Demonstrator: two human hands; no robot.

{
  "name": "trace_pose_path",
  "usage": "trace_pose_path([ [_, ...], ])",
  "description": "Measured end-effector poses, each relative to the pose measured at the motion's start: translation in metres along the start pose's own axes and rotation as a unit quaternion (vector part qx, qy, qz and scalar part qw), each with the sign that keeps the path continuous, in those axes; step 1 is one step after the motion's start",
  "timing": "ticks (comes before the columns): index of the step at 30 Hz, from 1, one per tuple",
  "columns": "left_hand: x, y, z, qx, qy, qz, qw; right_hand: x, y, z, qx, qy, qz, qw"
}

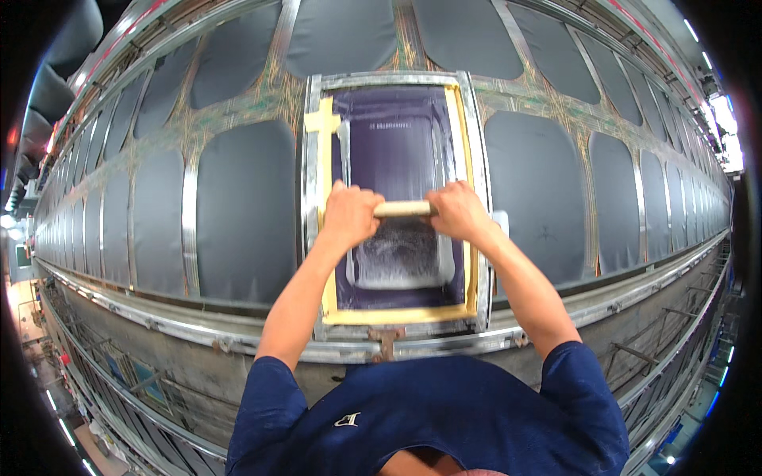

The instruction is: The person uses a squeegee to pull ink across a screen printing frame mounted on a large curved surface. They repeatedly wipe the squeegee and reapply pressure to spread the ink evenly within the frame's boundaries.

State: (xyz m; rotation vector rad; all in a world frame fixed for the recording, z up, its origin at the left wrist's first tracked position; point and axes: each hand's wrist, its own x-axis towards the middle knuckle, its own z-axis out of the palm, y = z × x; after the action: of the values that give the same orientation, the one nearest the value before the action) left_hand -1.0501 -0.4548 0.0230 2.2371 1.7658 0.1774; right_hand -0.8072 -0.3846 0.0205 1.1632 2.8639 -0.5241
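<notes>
While the left hand [353, 213] and right hand [459, 209] are stretched forward, I see each grip clamped on the wooden bar [405, 209], over the framed screen [389, 78]; small pale lettering [391, 125] shows beyond.

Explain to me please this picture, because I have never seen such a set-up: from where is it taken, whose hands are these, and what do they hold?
There is no robot here: these are a person's own bare hands. The only picture comes from a camera on the person's head, looking down; its wide lens makes straight edges bend. The left hand and the right hand grip a pale bar, one near each end. Below it lies a metal frame with a purple sheet inside, edged with yellow tape. The frame sits on a long table, where dark panels lie in rows on both sides.
</notes>
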Motion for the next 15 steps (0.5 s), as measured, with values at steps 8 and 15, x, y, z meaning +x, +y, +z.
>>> trace_pose_path([
  [8, 0.207, -0.105, -0.035, 0.059, 0.046, 0.013, 0.997, 0.206, 0.121, -0.046, -0.018, 0.008, 0.017, 1.000],
  [15, 0.213, -0.109, -0.028, 0.007, 0.006, -0.055, 0.998, 0.211, 0.120, -0.048, 0.059, -0.013, 0.040, 0.997],
])
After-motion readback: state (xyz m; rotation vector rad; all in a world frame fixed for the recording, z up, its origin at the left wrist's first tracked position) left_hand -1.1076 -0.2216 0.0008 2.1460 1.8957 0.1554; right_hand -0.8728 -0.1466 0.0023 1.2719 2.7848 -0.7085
